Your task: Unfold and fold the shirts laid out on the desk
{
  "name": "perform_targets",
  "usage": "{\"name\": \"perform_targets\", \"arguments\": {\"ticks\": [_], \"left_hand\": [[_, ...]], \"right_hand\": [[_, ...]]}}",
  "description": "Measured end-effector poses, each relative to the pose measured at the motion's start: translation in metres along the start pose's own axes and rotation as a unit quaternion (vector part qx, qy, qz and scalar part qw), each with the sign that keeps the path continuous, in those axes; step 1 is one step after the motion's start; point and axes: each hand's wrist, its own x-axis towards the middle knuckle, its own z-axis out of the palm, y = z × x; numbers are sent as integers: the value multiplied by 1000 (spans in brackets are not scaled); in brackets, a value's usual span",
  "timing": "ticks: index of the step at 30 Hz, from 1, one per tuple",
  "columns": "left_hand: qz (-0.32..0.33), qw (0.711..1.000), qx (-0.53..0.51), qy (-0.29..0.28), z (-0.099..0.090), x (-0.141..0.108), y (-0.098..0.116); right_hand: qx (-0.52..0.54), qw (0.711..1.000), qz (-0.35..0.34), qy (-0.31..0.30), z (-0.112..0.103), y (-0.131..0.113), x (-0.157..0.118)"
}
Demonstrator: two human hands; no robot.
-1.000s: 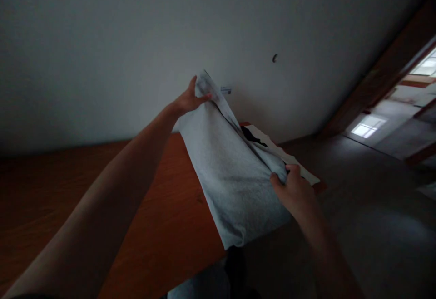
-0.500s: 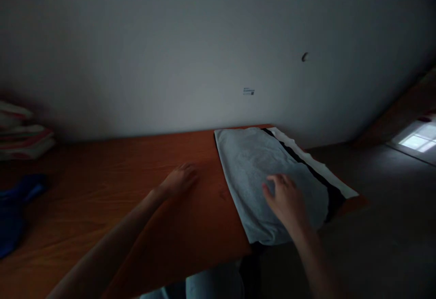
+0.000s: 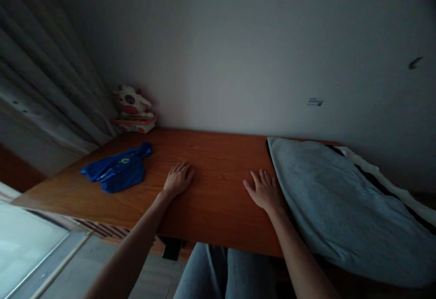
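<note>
My left hand (image 3: pixel 177 178) lies flat on the wooden tabletop (image 3: pixel 218 208), fingers stretched out and holding nothing. My right hand (image 3: pixel 265 191) is over the same tabletop, fingers spread, just left of the grey cloth. That grey cloth (image 3: pixel 327 190) lies spread over the right end of the table, with black and white layers showing along its far right edge. Left of my left hand rests a small blue garment (image 3: pixel 119 169) with a yellow mark, somewhat crumpled.
A cow figure (image 3: pixel 131 101) sits on a red and white box (image 3: pixel 138 123) at the back left corner, beside a pale curtain (image 3: pixel 51 76). The wall (image 3: pixel 218 63) closes off the back; a small label (image 3: pixel 315 102) is stuck on it. My jeans (image 3: pixel 218 272) show below the front edge.
My view has swung left, bringing the curtain, cow figure and whole blue garment into sight. My right hand has moved left from above the grey cloth to the wood.
</note>
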Motion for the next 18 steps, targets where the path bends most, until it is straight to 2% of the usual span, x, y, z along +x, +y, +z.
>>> {"name": "perform_targets", "arguments": {"ticks": [7, 12, 15, 18], "left_hand": [[13, 1000, -16, 7, 3, -7, -3], [-13, 999, -24, 37, 3, -10, -9], [-30, 998, 34, 47, -12, -8, -32], [-103, 985, 121, 67, -42, -6, -79]], "right_hand": [[-58, 998, 13, -36, 16, 7, 2], [-71, 997, 5, -13, 35, 19, 8], [-73, 997, -10, 18, 48, 28, 10], [-66, 996, -21, 52, 55, 33, 11]]}}
